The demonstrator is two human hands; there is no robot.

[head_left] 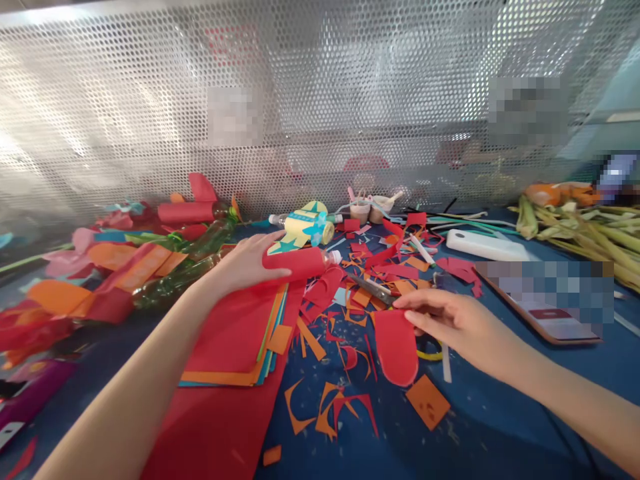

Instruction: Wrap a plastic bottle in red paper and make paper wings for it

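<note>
A plastic bottle wrapped in red paper (306, 262) lies on its side over a stack of coloured paper sheets (227, 337), its white cap toward the right. My left hand (250, 267) is closed around its left end. Between the thumb and fingertips of my right hand (453, 321) hangs a red paper piece with a rounded lower end (397, 348). Scissors (430, 351) with yellow handles lie partly hidden behind that piece and my right hand. Orange and red paper scraps (313, 337) are scattered between the two hands.
A yellow decorated bottle (305, 230), two small cups (370, 210) and a white glue gun or similar tool (485, 245) stand or lie farther back. To the right is a phone (545, 303); to the left, several paper-decorated bottles (185, 213). A perforated metal panel (320, 100) rises behind.
</note>
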